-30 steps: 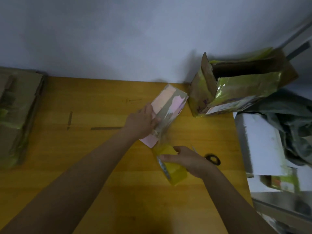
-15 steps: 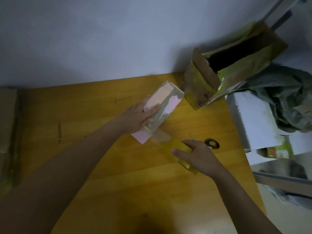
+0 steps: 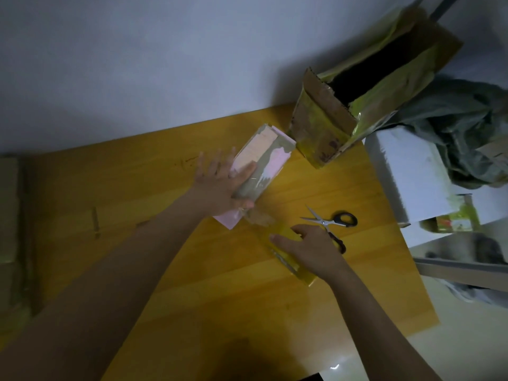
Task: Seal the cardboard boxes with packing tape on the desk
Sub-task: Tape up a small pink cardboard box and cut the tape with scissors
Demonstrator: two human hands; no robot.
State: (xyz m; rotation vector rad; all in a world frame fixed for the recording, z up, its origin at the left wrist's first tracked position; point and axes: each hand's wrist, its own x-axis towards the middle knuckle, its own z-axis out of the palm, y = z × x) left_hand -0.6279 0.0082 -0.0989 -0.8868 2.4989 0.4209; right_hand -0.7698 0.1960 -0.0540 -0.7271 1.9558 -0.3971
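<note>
The room is dim and much of the desk sits in shadow. The left hand lies flat on the near end of a small pink box, fingers straight and spread, the thumb along a strip of greyish tape running down the box's top. The fingertips are blurred against the pink card, so where they end is hard to say.

Just beyond the thumb, a clear stretch of tape leaves the box's near corner and runs to the yellow tape roll under the right hand. That hand covers most of the roll; its fingers lie fairly straight and close together across the top, and whether the thumb hooks the far side cannot be told.

Behind the right knuckles lie scissors, one black loop showing, the other handle half hidden by the hand. Past the left fingertips a larger tape-wrapped carton stands open, its inside black. A flat stack of cardboard is cut off at the left edge.
</note>
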